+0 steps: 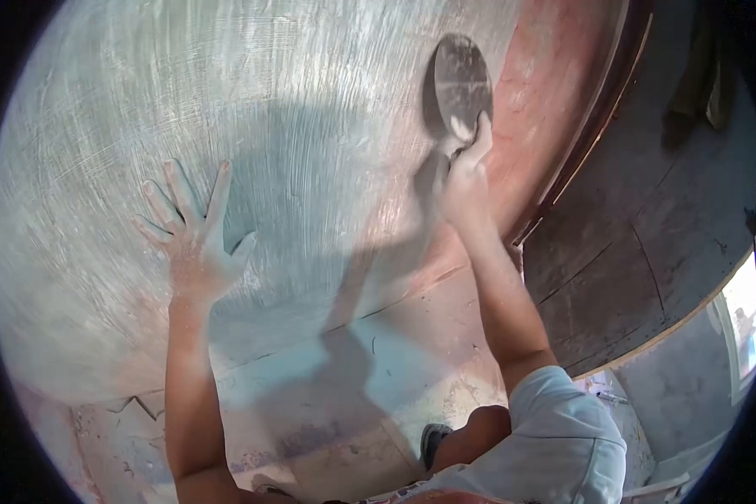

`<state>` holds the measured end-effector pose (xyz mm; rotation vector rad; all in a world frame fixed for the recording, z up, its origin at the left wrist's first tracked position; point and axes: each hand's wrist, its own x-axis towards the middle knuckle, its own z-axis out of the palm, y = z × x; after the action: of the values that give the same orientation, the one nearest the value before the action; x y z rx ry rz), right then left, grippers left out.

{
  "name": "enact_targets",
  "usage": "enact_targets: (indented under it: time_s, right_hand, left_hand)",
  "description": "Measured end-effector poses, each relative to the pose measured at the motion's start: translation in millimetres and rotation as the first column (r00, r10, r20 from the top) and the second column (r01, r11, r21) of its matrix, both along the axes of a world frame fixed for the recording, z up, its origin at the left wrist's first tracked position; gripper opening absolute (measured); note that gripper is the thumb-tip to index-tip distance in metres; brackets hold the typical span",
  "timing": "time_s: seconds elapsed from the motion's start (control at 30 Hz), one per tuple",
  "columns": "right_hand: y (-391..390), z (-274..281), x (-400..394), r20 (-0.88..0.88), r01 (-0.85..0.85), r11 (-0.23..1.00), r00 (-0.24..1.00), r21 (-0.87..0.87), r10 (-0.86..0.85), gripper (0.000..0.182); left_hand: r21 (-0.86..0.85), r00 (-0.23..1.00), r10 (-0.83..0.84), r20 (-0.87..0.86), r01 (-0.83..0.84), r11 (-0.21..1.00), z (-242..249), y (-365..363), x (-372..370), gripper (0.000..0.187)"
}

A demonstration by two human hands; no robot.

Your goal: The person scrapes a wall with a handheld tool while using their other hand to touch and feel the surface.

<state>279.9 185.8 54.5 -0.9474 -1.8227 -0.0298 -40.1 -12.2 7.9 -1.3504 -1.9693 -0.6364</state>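
Observation:
My left hand [195, 235] is spread flat against the streaked, pale grey-green wall [311, 92], its fingers and palm coated in whitish dust. Higher up and to the right, my right hand [467, 181] grips an oval trowel-like tool [462, 80] by its lower end. The tool's flat grey face has lighter smears, and my thumb lies along its edge. It overlaps the streaked wall close to the pink strip [546, 76]. Part of its grip is hidden inside my fist.
A dark reddish trim [592, 139] borders the wall on the right, beside a dark, cracked panel [622, 252]. The stained floor [344, 462] runs below, with my shoe [433, 441] on it. A bright window [743, 311] shows far right.

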Motion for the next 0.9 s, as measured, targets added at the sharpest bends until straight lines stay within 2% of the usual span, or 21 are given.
enact_targets:
  time_s: [0.03,0.07,0.13,0.17,0.23,0.27,0.37,0.4,0.47,0.5,0.57,0.6,0.63,0.7,0.73,0.8,0.83,0.87,0.9]
  right_hand:
    - [4,-11,-2,-0.008,0.002,1.000,1.000,-0.024,-0.003,0.087]
    - [8,-41,2,0.020,-0.033,0.994,0.999,0.107,0.031,0.081]
    - [12,-92,9,0.137,0.034,0.894,0.985,0.447,-0.106,0.085]
    - [12,-130,13,0.089,-0.045,0.974,0.996,0.222,0.025,0.087]
    - [-2,-110,20,-0.013,-0.154,0.983,0.988,0.103,0.156,0.087]
    - [-12,-84,19,-0.010,-0.143,0.988,0.990,0.059,0.144,0.087]
    - [-5,-12,10,0.061,0.033,0.997,0.997,0.076,-0.038,0.089]
    - [-3,-12,10,0.065,0.039,0.997,0.997,0.073,-0.044,0.089]
    - [2,-16,6,0.071,0.062,0.995,0.996,-0.081,-0.056,0.088]
    - [10,-42,9,0.071,-0.029,0.984,0.997,0.177,0.017,0.090]
    - [18,-103,20,0.124,-0.060,0.961,0.992,0.271,0.027,0.091]
    - [-20,-101,17,0.070,0.020,0.991,0.997,-0.130,-0.011,0.090]
    - [-21,-94,18,0.067,0.019,0.992,0.998,-0.128,-0.010,0.090]
    - [-15,-80,21,0.060,-0.030,0.999,0.998,0.036,0.028,0.089]
    - [-17,-55,20,0.057,-0.066,0.995,0.997,0.080,0.061,0.089]
    - [-19,-16,12,0.053,0.038,0.999,0.998,-0.013,-0.038,0.088]
    - [-19,-8,8,0.102,0.148,0.971,0.986,-0.188,-0.131,0.088]
    - [-14,-20,11,0.096,0.152,0.970,0.986,-0.190,-0.136,0.088]
    - [-5,-43,16,0.077,0.046,0.997,0.996,-0.055,-0.041,0.088]
  left_hand:
    - [0.004,1.000,0.001,0.013,-0.001,1.000,0,-1,0,0.111]
    - [-0.014,1.000,0.010,0.018,-0.010,1.000,-1,-1,1,0.111]
    - [-0.013,0.999,0.023,0.024,-0.023,1.000,0,1,1,0.112]
    - [-0.029,0.999,0.024,0.033,-0.023,0.999,1,1,3,0.112]
    - [-0.047,0.999,0.039,0.038,-0.037,0.998,3,-2,1,0.113]
    - [-0.032,0.999,0.028,0.028,-0.027,0.999,3,-2,1,0.113]
    - [0.002,1.000,-0.017,0.003,0.017,1.000,-3,0,-1,0.113]
    - [0.040,0.999,-0.029,-0.014,0.030,0.999,-5,2,-2,0.113]
    - [0.028,1.000,-0.028,-0.012,0.028,0.999,-3,1,-2,0.113]
    - [0.019,1.000,-0.027,-0.011,0.027,0.999,-3,0,-2,0.113]
    - [0.022,1.000,-0.030,-0.002,0.030,0.999,-3,1,-3,0.114]
    - [0.014,0.999,-0.034,0.003,0.034,0.999,-4,1,-3,0.114]
    - [0.016,0.999,-0.033,0.000,0.033,0.999,-2,0,-2,0.114]
    - [-0.051,0.999,0.006,0.032,-0.005,0.999,2,-1,0,0.115]
    - [-0.059,1.000,-0.001,0.026,0.002,0.998,2,-1,0,0.115]
    - [-0.029,1.000,-0.029,0.002,0.029,0.999,-1,-2,-1,0.113]
    - [-0.028,0.999,-0.034,-0.001,0.034,0.999,-2,-1,-1,0.113]
    - [-0.026,1.000,-0.027,-0.007,0.026,0.999,-3,0,-2,0.113]
    - [-0.025,1.000,-0.020,-0.017,0.020,0.999,-3,-1,-2,0.114]
